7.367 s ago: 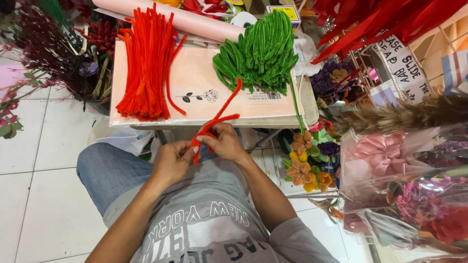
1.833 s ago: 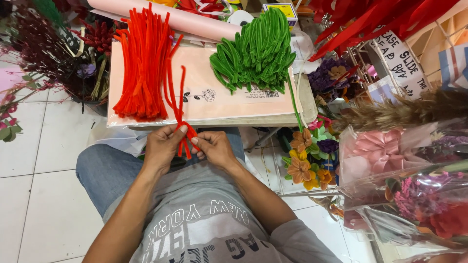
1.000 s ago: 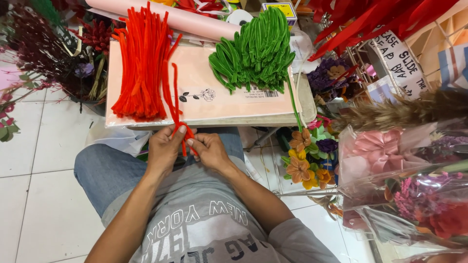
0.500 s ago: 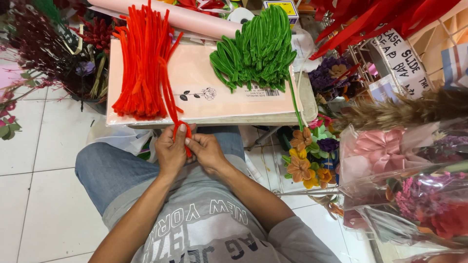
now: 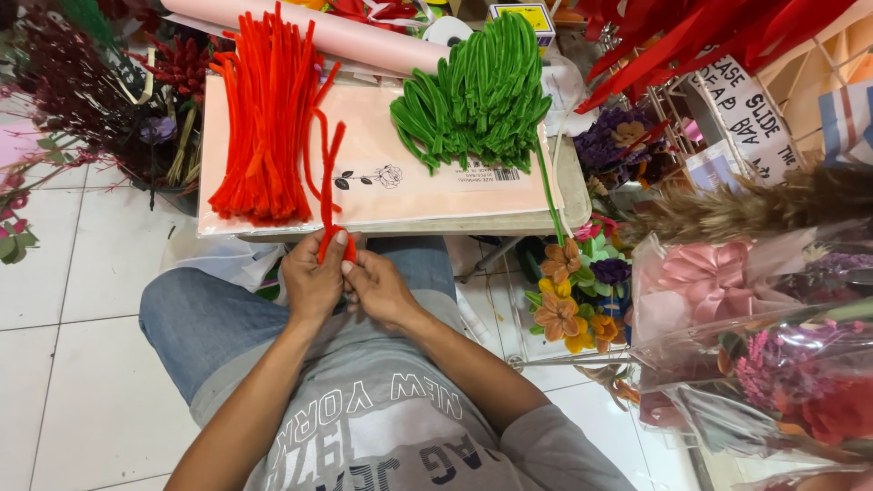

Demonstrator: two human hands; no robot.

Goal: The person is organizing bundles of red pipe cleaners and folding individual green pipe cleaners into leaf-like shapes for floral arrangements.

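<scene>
pink board [image 5: 427, 195] behind; both hands [image 5: 346, 284] pinch red pipe cleaner [image 5: 327, 186].

Both hands are meeting above the lap, the left hand [image 5: 312, 284] touching the right hand [image 5: 377, 289], with the pipe cleaners [image 5: 328, 186] between them and rising ahead. The small table [image 5: 575, 186] is standing just ahead of the hands. On its paper sheet [image 5: 373, 177], one stem pile [image 5: 265, 123] is lying ahead-left and another pile [image 5: 477, 95] ahead-right. The wrapped bouquets [image 5: 755, 355] are lying well to the right.
</scene>
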